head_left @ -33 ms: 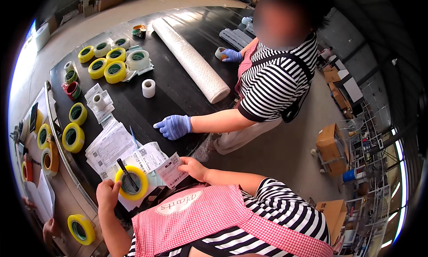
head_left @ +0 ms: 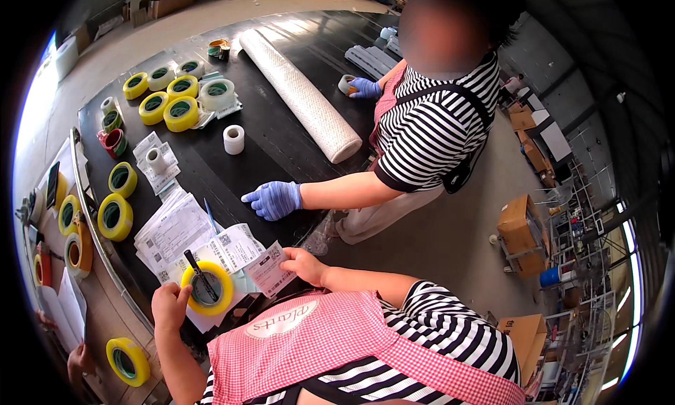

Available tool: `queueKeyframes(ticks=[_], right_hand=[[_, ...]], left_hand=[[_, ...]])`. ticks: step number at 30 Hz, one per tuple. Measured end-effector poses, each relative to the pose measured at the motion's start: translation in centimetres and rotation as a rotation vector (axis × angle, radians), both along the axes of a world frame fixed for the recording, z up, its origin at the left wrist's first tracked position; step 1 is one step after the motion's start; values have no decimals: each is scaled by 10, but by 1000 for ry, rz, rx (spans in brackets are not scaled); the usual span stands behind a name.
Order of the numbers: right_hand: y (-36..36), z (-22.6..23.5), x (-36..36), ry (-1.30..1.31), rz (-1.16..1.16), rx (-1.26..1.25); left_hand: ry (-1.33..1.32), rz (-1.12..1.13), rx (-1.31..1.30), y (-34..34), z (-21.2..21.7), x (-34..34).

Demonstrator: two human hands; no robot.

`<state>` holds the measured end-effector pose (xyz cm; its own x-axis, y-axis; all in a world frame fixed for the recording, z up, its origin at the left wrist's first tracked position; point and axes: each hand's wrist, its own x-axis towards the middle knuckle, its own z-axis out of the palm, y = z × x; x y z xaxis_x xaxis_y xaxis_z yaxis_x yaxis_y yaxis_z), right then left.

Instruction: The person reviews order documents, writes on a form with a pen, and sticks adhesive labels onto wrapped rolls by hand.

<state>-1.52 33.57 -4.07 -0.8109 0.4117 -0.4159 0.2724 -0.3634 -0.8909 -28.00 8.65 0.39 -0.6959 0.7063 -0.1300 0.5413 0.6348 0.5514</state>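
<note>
Left hand (head_left: 171, 305) closed on yellow tape roll (head_left: 207, 288) at table (head_left: 281, 134) edge; paper slip (head_left: 269, 268) pinched by right hand (head_left: 304, 265), just right of roll.

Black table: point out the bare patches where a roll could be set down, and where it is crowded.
On the black table, one bare patch lies between the small white roll, the long white bubble-wrap roll and the co-worker's blue-gloved hand. Another lies beyond the bubble-wrap roll, toward the far edge. It is crowded among the yellow tape rolls and the paper labels by the left hand.
</note>
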Motion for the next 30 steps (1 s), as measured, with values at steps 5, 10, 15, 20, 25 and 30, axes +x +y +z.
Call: queueKeyframes(ticks=[5, 10, 15, 20, 25, 30], right_hand=[[-4, 1, 0, 19, 32, 75], [-7, 3, -1, -5, 24, 88], [-8, 2, -2, 11, 29, 112], [-9, -1, -2, 27, 21, 156], [-9, -4, -2, -10, 29, 169], [-9, -5, -2, 21, 33, 180]], left_hand=[[-25, -16, -26, 0, 9, 0], [-153, -28, -96, -2, 9, -1], [-108, -48, -60, -3, 7, -1], [-119, -24, -84, -2, 9, 0], [-105, -39, -66, -2, 9, 1], [-128, -12, -89, -2, 8, 1]])
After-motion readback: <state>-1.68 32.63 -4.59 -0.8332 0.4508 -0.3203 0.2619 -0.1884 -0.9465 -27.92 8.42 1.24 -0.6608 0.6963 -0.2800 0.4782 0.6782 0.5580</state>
